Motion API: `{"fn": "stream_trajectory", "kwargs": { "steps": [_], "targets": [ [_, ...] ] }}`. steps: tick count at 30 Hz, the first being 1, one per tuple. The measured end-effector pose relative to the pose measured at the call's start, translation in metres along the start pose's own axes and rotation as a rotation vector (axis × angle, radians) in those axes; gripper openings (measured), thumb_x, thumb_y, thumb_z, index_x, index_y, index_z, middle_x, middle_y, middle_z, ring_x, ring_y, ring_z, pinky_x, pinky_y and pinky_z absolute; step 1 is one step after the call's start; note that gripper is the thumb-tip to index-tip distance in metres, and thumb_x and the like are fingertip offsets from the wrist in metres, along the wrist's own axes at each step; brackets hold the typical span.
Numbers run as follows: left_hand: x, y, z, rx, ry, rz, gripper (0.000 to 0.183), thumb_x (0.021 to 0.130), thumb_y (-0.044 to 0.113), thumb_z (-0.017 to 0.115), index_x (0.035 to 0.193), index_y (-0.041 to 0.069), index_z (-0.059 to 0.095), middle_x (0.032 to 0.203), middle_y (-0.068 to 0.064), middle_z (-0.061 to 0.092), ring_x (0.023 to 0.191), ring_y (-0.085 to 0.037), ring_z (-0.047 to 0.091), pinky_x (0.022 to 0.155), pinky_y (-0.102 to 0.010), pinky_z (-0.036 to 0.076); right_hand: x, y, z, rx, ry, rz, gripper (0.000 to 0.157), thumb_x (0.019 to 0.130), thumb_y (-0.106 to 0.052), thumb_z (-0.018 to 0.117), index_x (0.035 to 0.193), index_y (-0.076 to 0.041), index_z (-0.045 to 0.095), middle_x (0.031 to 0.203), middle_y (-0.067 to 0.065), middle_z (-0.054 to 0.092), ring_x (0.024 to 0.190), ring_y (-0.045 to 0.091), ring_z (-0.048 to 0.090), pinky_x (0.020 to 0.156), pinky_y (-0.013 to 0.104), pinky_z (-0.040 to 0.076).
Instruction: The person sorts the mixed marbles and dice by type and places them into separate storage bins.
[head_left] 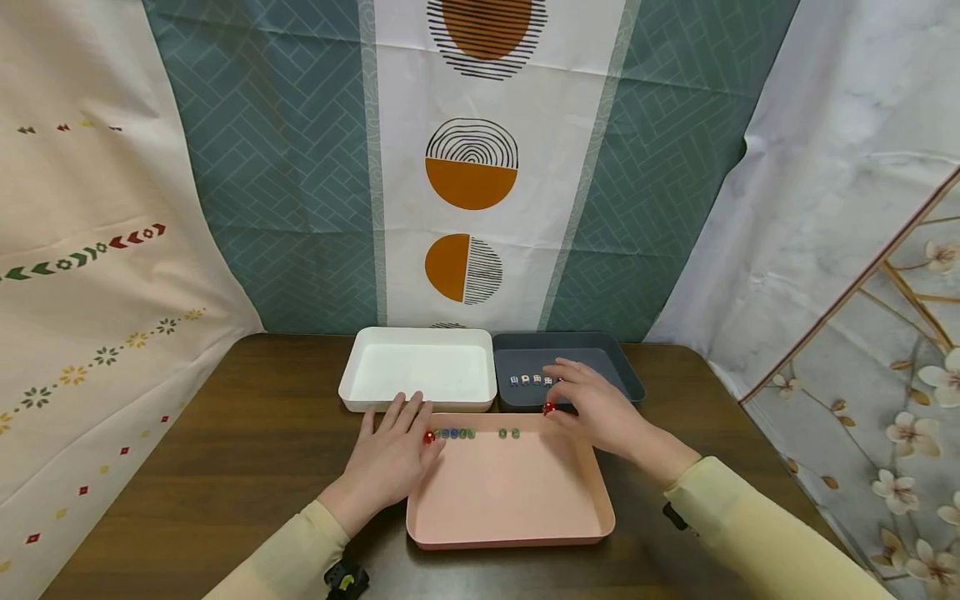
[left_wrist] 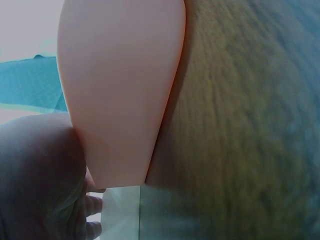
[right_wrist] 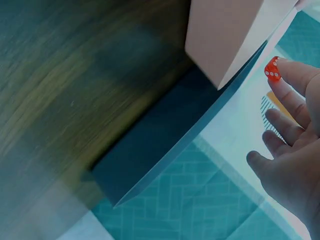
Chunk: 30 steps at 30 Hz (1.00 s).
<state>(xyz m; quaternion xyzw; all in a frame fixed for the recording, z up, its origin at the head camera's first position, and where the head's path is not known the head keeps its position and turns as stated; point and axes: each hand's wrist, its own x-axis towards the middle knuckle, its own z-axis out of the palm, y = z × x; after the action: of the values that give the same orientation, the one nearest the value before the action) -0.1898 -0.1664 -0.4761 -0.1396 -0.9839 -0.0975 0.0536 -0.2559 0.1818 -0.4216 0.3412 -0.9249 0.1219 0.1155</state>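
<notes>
My right hand (head_left: 596, 408) pinches a red die (right_wrist: 272, 69) with white dots between thumb and index finger, above the back right rim of the pink tray (head_left: 510, 500). Its other fingers spread loosely. My left hand (head_left: 390, 462) lies over the tray's left edge with its fingers straight. Another red die (head_left: 429, 437) shows between that thumb and index finger, and I cannot see a grip on it. Small green and blue pieces (head_left: 453, 433) line the tray's back, with two green ones (head_left: 509, 433) apart to the right. White dice (head_left: 531, 380) form a row in the dark tray (head_left: 555, 343).
A white tray (head_left: 420, 367) stands behind the pink one, left of the dark tray. All three sit on a brown wooden table (head_left: 225, 467). Patterned cloths (head_left: 300, 167) hang behind and at both sides.
</notes>
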Motion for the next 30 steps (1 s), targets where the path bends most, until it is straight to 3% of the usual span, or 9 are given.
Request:
{"fn": "stream_trajectory", "kwargs": {
  "steps": [10, 30],
  "targets": [
    [0.001, -0.001, 0.002, -0.011, 0.003, 0.000, 0.071, 0.114, 0.051, 0.055, 0.168, 0.005, 0.046, 0.176, -0.018, 0.037, 0.165, -0.042, 0.027, 0.126, -0.076, 0.018, -0.007, 0.024, -0.009, -0.032, 0.003, 0.047, 0.014, 0.093, -0.015, 0.092, 0.102, -0.014, 0.081, 0.155, 0.021, 0.062, 0.153, 0.046, 0.047, 0.120, 0.062, 0.043],
    [0.000, -0.001, 0.003, -0.003, 0.013, 0.002, 0.071, 0.115, 0.052, 0.054, 0.168, 0.005, 0.046, 0.176, -0.017, 0.037, 0.165, -0.042, 0.028, 0.126, -0.076, 0.019, -0.005, 0.062, -0.018, -0.039, -0.004, 0.158, 0.009, 0.097, -0.012, 0.086, 0.103, -0.010, 0.080, 0.156, 0.027, 0.059, 0.154, 0.050, 0.043, 0.125, 0.065, 0.034]
  ]
}}
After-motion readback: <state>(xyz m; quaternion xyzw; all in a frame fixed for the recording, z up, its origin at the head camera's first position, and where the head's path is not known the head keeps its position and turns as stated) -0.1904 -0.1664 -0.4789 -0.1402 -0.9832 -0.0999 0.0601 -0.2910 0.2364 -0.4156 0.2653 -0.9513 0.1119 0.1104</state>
